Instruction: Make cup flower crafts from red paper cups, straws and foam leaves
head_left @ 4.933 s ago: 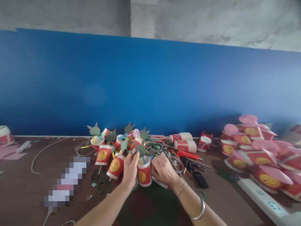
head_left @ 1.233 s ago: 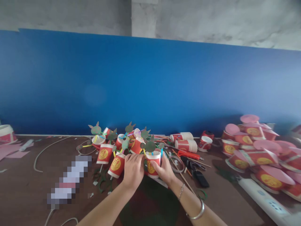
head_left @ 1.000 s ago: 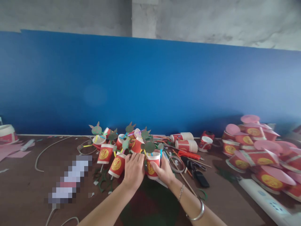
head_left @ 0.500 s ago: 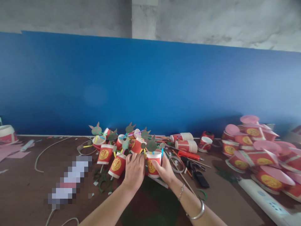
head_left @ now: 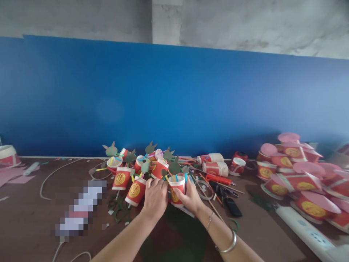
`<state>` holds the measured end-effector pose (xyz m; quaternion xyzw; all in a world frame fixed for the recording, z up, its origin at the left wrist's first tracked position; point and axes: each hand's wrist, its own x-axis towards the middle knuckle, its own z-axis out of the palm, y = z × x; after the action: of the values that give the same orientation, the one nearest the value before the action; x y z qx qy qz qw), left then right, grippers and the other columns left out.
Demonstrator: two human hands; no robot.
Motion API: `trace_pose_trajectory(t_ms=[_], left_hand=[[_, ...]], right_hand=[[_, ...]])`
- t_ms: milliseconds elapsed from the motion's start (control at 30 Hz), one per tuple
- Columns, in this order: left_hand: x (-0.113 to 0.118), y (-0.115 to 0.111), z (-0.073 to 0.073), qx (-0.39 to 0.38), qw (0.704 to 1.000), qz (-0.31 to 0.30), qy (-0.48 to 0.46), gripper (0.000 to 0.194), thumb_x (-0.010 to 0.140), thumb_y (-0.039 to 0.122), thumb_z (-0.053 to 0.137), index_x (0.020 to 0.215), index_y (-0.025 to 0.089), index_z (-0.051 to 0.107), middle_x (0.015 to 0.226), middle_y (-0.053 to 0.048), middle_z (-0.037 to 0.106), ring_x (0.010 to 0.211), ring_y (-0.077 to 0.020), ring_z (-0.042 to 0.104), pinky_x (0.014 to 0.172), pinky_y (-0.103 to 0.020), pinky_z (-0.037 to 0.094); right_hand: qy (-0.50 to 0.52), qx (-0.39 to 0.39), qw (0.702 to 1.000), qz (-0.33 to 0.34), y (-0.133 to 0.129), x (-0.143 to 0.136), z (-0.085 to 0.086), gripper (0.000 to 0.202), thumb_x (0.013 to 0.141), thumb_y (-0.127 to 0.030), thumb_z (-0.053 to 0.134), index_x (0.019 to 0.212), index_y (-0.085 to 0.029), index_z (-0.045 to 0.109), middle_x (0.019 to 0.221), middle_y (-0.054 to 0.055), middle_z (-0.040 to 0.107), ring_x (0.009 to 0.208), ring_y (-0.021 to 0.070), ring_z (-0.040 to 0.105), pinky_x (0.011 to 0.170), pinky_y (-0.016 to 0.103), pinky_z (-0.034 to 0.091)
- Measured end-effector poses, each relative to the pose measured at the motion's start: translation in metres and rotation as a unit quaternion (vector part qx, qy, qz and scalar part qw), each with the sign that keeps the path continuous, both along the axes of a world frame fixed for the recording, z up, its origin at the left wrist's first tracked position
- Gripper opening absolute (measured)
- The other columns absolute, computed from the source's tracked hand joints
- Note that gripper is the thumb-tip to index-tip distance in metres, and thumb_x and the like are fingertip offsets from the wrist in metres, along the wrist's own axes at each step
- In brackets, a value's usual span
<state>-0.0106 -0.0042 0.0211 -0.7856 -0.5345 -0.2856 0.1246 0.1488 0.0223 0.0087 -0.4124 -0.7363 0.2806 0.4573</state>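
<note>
A red and white paper cup with a yellow emblem stands upright between my hands. A dark green eared head and coloured straws rise from its top. My right hand is closed on the cup's right side, with the thumb across its front. Against the cup's lower left is my left hand, its fingers curled and their tips hidden. Left of it, more cups with green animal heads and straws crowd together.
Pink-topped cups are piled at the right beside a white power strip. Cup stacks, a red tool and keys lie right of my hands. A blue panel rises behind the table.
The straws and green head on the held cup have shifted slightly left. The small round pieces beside the head sit lower or closer in. Both hands keep nearly the same place.
</note>
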Motion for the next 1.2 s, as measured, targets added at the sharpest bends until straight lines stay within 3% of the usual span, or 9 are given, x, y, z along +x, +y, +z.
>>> trace_pose_trajectory(t_ms=[333,967,1200], left_hand=[[-0.0028,0.0044,0.0019,-0.014,0.999,-0.028,-0.009,0.018,0.088,0.023,0.044,0.076,0.02,0.057,0.074,-0.003,0.064,0.077,-0.0211,0.055,0.071,-0.036,0.031],[-0.0073,0.0065,0.0018,-0.028,0.996,-0.082,-0.025,0.016,0.085,0.019,0.045,0.072,0.019,0.054,0.073,-0.003,0.059,0.077,-0.0201,0.052,0.068,-0.034,0.033],[-0.005,0.0071,-0.0015,-0.01,0.999,-0.019,-0.049,0.019,0.089,0.019,0.039,0.078,0.017,0.054,0.08,-0.005,0.06,0.079,-0.0209,0.053,0.07,-0.034,0.035]], right_hand=[[0.013,-0.006,1.0,0.023,-0.0009,-0.0015,-0.0021,0.041,0.078,-0.032,0.058,0.115,-0.017,0.048,0.092,0.008,0.068,0.088,0.0241,0.063,0.081,0.035,0.049],[0.086,-0.038,0.993,0.077,-0.0005,-0.0005,-0.0024,0.037,0.081,-0.038,0.056,0.11,-0.015,0.053,0.096,0.009,0.067,0.086,0.0224,0.062,0.08,0.035,0.05],[0.155,-0.069,0.985,0.043,0.0015,-0.0036,-0.0069,0.043,0.079,-0.042,0.058,0.114,-0.018,0.05,0.106,0.011,0.064,0.095,0.0238,0.061,0.084,0.038,0.049]])
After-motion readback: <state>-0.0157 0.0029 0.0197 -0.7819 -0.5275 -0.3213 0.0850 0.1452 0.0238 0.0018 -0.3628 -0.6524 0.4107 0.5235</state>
